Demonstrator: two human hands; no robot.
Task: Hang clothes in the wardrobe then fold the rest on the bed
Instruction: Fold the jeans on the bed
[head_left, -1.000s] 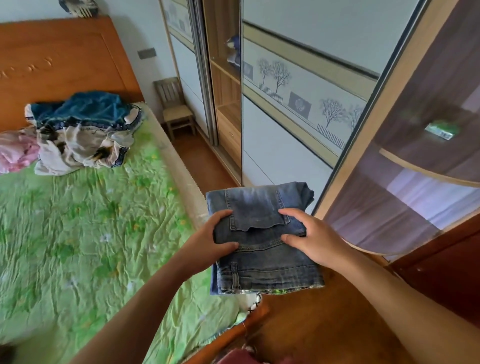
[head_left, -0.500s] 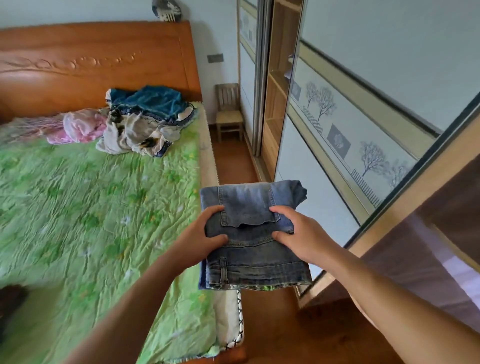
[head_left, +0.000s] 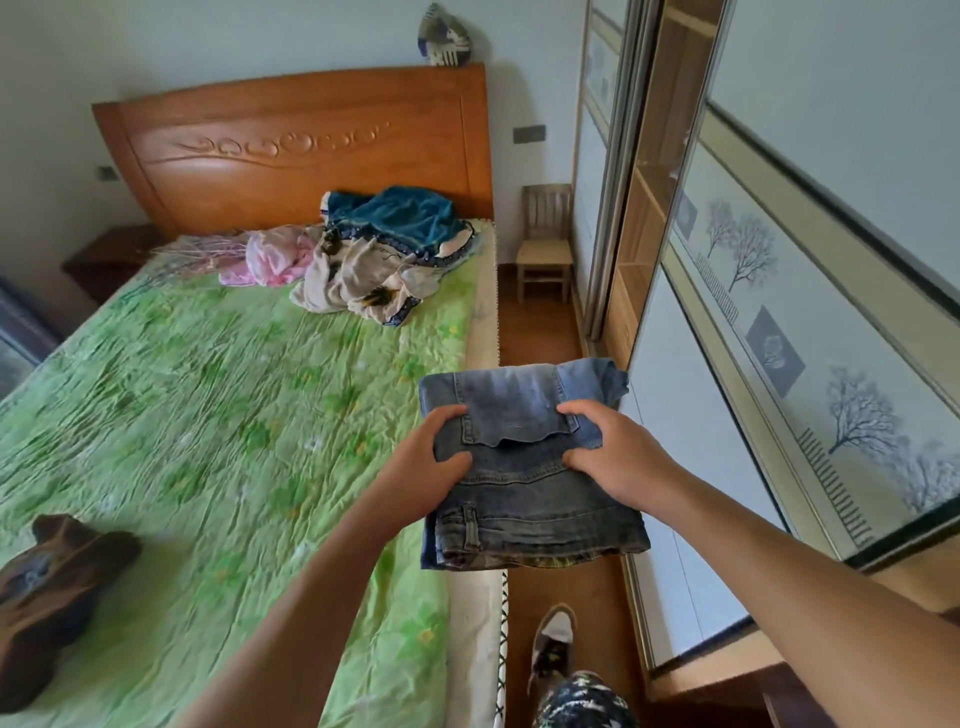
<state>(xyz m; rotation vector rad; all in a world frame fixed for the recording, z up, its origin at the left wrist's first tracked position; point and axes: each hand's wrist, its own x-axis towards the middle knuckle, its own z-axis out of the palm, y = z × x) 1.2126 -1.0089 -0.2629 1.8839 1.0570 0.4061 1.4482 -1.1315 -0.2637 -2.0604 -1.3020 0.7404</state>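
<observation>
Ahead of me a carved wooden headboard (head_left: 291, 150) backs onto the pale wall (head_left: 208, 41), a small chair (head_left: 545, 249) stands on the brown floor (head_left: 540, 327) beside it, and a tree-printed wardrobe door (head_left: 810, 291) runs along my right.

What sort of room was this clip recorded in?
A home bedroom, most likely: a bed with a green sheet and carved wooden headboard, a sliding-door wardrobe along the right side, and a pile of unfolded clothes lying near the headboard.
</observation>
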